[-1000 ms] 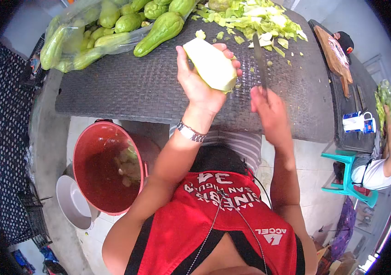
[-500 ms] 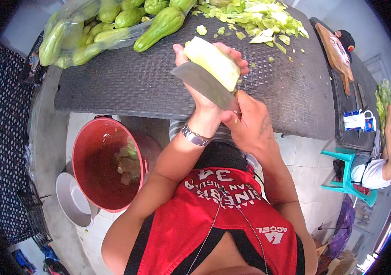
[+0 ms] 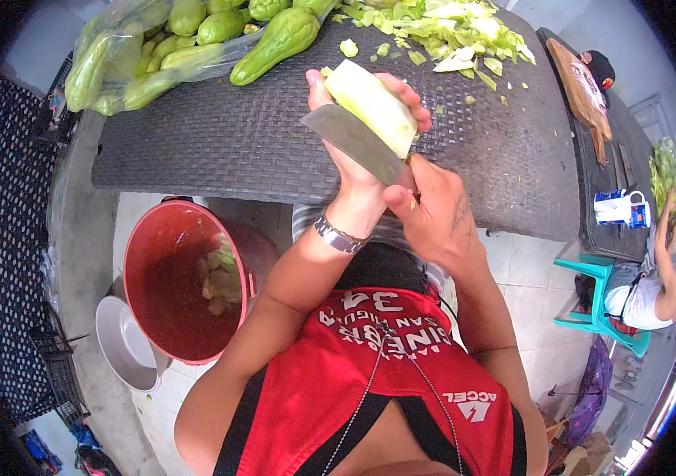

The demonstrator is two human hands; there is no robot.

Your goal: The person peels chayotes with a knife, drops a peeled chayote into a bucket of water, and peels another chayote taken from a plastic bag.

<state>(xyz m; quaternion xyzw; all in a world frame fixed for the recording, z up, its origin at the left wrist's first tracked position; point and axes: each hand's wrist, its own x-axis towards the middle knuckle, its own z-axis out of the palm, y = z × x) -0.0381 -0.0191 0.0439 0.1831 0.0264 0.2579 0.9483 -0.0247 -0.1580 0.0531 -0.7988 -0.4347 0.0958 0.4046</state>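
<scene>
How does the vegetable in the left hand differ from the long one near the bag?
The held vegetable is peeled and pale; the table one has green skin. The held vegetable has flat sides; the table one is rounded. Both are longer than they are wide.

held knife (image 3: 351, 143) 1 | held chayote (image 3: 376, 105) 1 | bucket (image 3: 159, 293) 1 | wristwatch (image 3: 341, 236) 1

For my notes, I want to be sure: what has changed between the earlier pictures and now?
Since the first picture, the right hand has moved left, bringing the knife from the right of the pale vegetable to its near side. Nothing was let go: the left hand still holds the vegetable. The bag and peelings stayed in place.
</scene>
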